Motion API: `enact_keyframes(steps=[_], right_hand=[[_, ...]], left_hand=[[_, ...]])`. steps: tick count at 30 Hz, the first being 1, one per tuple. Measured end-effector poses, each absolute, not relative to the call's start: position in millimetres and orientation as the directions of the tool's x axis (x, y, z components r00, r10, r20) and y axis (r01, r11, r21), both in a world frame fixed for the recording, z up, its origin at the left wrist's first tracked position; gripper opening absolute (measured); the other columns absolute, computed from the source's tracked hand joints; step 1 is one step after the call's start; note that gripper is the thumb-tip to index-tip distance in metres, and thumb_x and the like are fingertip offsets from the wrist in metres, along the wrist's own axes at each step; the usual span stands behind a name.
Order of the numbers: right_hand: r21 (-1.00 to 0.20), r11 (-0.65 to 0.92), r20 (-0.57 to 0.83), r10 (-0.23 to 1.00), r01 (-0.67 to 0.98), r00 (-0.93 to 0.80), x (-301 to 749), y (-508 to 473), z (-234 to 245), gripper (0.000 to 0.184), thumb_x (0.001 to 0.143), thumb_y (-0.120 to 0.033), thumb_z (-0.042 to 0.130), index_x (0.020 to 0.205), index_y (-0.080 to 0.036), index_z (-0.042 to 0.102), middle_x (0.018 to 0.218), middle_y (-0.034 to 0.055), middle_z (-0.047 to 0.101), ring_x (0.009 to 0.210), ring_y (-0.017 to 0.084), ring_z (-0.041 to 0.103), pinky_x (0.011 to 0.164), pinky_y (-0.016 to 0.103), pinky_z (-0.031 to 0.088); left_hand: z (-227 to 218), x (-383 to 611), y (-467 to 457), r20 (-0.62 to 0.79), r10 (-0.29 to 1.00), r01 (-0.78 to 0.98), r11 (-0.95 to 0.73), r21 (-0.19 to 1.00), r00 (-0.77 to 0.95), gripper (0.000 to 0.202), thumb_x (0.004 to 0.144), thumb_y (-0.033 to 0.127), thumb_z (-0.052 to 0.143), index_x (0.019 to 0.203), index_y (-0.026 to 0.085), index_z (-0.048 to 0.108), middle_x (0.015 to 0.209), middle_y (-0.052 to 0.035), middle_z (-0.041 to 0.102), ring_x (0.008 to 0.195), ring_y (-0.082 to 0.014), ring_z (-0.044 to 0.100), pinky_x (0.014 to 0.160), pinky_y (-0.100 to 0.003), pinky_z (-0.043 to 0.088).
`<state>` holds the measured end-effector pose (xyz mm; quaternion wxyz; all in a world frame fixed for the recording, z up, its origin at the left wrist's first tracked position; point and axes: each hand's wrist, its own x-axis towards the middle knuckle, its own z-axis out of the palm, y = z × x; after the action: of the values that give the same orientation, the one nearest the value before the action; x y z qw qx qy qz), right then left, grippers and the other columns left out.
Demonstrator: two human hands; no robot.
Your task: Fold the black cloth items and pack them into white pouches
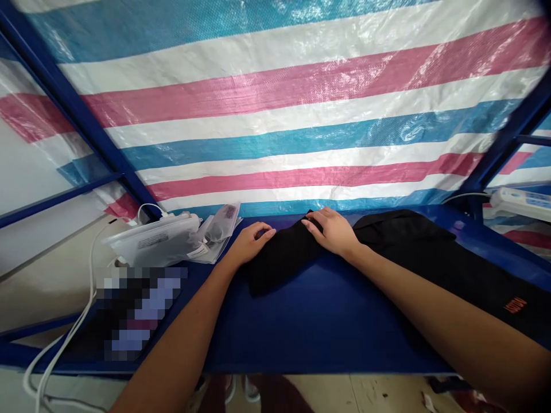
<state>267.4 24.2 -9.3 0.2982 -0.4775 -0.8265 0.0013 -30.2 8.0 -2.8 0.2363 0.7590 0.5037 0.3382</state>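
A folded piece of black cloth [282,258] lies on the blue tabletop between my hands; its exact kind of garment I cannot make out. At its upper left edge, my left hand [247,246] is closed, with thumb and forefinger against the fabric. My right hand [333,230] grips the upper right corner, its thumb and fingers drawn together there. Beyond my right forearm lies a second black garment [400,232], spread toward the right edge, with small orange lettering [515,305] on it. My forearm covers part of it.
Clear plastic bags [163,236] and a white cable [91,269] sit at the left, above a dark pixelated screen [140,312]. A striped plastic sheet [301,97] hangs behind the blue table [327,321], between blue frame posts [92,126]. At right is a white power strip [523,203].
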Motion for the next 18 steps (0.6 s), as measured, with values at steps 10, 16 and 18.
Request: enact_keyframes(steps=[10,16,18], right_hand=[[-0.384,0.652,0.505,0.741,0.654,-0.443,267,36,-33,0.052,0.106,-0.056,0.064,0.141,-0.019,0.072,0.146,0.0155,0.073,0.148,0.038,0.058,0.131,0.061,0.038],[-0.533,0.723,0.429,0.678,0.439,-0.597,270,42,-35,0.032,0.102,-0.046,0.072,0.127,-0.027,0.079,0.136,0.0089,0.079,0.13,0.032,0.072,0.118,0.054,0.055],[-0.502,0.781,0.442,0.601,0.372,-0.666,269,39,-33,0.032,0.109,-0.041,0.06,0.133,-0.028,0.078,0.143,0.0083,0.076,0.136,0.031,0.069,0.122,0.053,0.051]], left_hand=[[8,-18,-12,0.164,0.905,0.529,-0.368,0.765,0.393,0.055,0.103,0.068,0.059,0.086,0.019,0.079,0.079,-0.0014,0.074,0.074,-0.0179,0.063,0.068,-0.029,0.044],[4,-16,-10,0.227,0.893,0.487,-0.408,0.772,0.387,0.047,0.105,0.061,0.059,0.098,0.019,0.079,0.082,-0.0041,0.077,0.071,-0.0185,0.069,0.069,-0.03,0.054],[1,-16,-5,0.357,0.858,0.547,-0.511,0.663,0.369,0.036,0.105,0.053,0.063,0.11,0.021,0.08,0.096,-0.0062,0.08,0.085,-0.0217,0.074,0.082,-0.036,0.06]])
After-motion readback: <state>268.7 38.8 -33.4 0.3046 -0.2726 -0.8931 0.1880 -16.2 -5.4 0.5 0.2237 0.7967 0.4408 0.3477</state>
